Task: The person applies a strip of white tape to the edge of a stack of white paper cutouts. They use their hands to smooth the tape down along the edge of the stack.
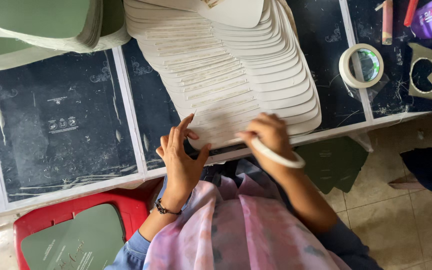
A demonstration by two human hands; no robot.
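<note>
I see the fanned stack of cream card pieces (236,75) at twelve o'clock on the dark surface (66,125). My left hand (181,155) presses flat, fingers spread; my right hand (268,135) pinches a strip (curled shut). Tape roll (361,65) at two o'clock, red stool (41,220) at eight, tiled floor (401,220) at four.

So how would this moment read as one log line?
left hand: pressing fanned white card stack | right hand: on stack, tape ring on wrist | tape roll nearby
</note>
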